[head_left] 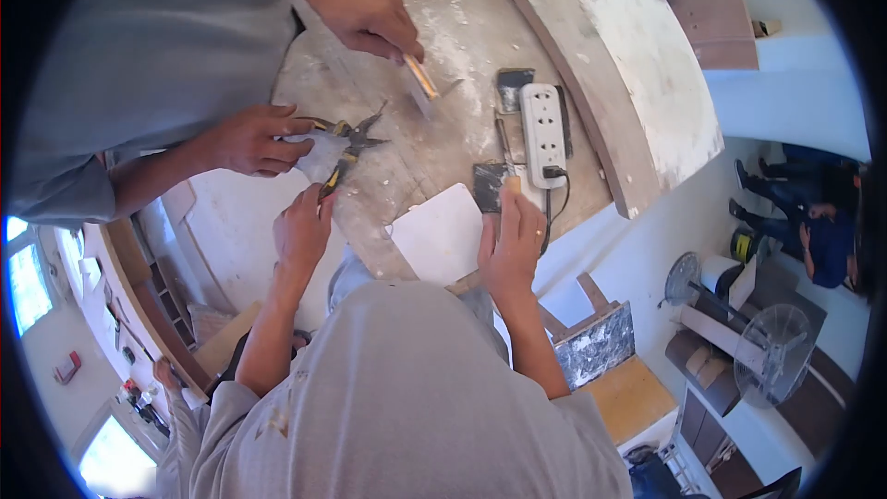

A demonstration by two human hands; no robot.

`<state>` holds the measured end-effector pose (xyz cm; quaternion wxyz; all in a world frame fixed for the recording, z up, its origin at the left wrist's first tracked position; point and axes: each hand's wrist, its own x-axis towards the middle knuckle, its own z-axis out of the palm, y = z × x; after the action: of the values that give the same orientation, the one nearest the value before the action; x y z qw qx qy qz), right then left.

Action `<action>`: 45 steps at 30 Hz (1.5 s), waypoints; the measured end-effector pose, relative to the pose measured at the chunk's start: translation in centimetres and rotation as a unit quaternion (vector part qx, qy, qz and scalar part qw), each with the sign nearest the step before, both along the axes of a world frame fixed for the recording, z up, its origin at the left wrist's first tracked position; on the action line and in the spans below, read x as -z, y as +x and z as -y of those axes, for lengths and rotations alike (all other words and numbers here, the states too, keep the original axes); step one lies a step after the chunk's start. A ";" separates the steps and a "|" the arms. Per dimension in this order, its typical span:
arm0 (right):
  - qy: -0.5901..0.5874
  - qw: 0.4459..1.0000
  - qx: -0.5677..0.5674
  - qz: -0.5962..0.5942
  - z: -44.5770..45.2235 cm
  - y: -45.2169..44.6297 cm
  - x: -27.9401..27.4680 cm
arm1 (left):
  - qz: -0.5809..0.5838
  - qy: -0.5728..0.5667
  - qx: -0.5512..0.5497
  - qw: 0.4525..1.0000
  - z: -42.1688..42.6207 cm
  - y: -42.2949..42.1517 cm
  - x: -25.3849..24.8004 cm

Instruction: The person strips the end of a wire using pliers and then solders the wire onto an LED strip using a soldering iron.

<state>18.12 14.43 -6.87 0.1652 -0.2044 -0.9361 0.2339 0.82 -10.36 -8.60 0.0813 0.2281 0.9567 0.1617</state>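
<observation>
My left hand [303, 229] is closed on the lower yellow-and-black handle of the pliers [351, 143], whose jaws are spread. A co-worker's hand [263, 140] is at the upper handle. My right hand [514, 238] is at the table's front edge, fingers bent and close together. A small tan end [511, 184] shows at its fingertips; the rest is hidden, so I cannot tell what it is. Beside this hand lies a white sheet [439, 233]. The co-worker's other hand [377, 20] grips a wooden strip [422, 77] with a thin blade-like piece at its end.
A white power strip [542, 134] with a plugged-in black cord lies on the dusty table [462, 0], near dark pads [515, 88] and a slim metal tool [504, 140]. A curved wooden piece [573, 65] borders the right side. Fans [781, 351] and a seated person are farther right.
</observation>
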 end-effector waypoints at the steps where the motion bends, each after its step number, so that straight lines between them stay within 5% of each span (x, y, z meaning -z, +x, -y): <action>1: -0.032 0.999 -0.033 -0.028 0.5 0.1 -0.1 | 0.019 0.004 0.006 1.000 0.1 -0.3 -0.3; 4: -0.467 0.881 -0.062 0.049 2.8 -0.2 -1.1 | 0.038 0.051 0.010 0.998 0.4 0.5 -2.6; 7: -0.622 0.776 -0.101 0.034 5.6 -1.7 0.1 | 0.104 0.091 -0.007 0.990 -0.2 2.7 -6.2; 10: -0.691 0.702 -0.170 -0.037 7.6 -4.5 1.1 | 0.198 0.140 -0.059 0.968 -1.4 4.3 -10.6; 13: -0.635 0.733 -0.242 -0.038 7.7 -7.0 2.4 | 0.278 0.162 -0.081 0.943 -1.9 5.3 -13.7; 16: -0.643 0.681 -0.303 -0.174 7.7 -9.3 0.2 | 0.308 0.203 -0.064 0.927 -1.7 5.5 -15.0; 19: -0.697 0.635 -0.314 -0.110 6.9 -9.6 -1.0 | 0.265 0.202 -0.021 0.943 -1.9 4.8 -14.8; 22: -0.751 0.619 -0.201 -0.112 6.2 -9.3 -3.1 | 0.289 0.319 -0.047 0.901 -1.7 4.0 -14.8; 23: -0.735 0.639 -0.188 -0.127 6.0 -9.1 -3.1 | 0.296 0.352 -0.082 0.884 -1.8 3.6 -15.1; 24: -0.657 0.716 -0.212 -0.106 4.9 -8.6 -3.8 | 0.273 0.342 -0.084 0.895 -2.0 2.9 -15.2; 26: -0.574 0.804 -0.114 0.103 3.6 -7.0 -6.9 | 0.223 0.319 -0.091 0.917 -2.3 1.7 -15.4; 29: -0.427 0.872 -0.140 0.194 2.2 -4.6 -8.1 | 0.207 0.291 -0.053 0.933 -3.0 1.1 -15.4; 33: -0.271 0.949 -0.145 0.063 1.8 -1.7 -6.7 | 0.204 0.296 -0.006 0.933 -4.4 1.0 -14.4; 36: -0.327 0.919 -0.100 0.194 1.2 -1.1 -8.4 | 0.277 0.299 -0.010 0.913 -5.4 1.3 -13.3; 41: -0.405 0.894 -0.075 0.178 1.6 0.2 -7.5 | 0.434 0.356 0.008 0.827 -6.3 1.5 -11.9; 45: -0.519 0.834 -0.035 0.183 2.0 0.7 -7.5 | 0.457 0.344 0.052 0.818 -7.0 1.4 -11.6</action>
<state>18.83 12.47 0.60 -0.1471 -0.2666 -0.6969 0.6493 2.18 -3.38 3.01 0.4342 0.1905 0.6782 0.5614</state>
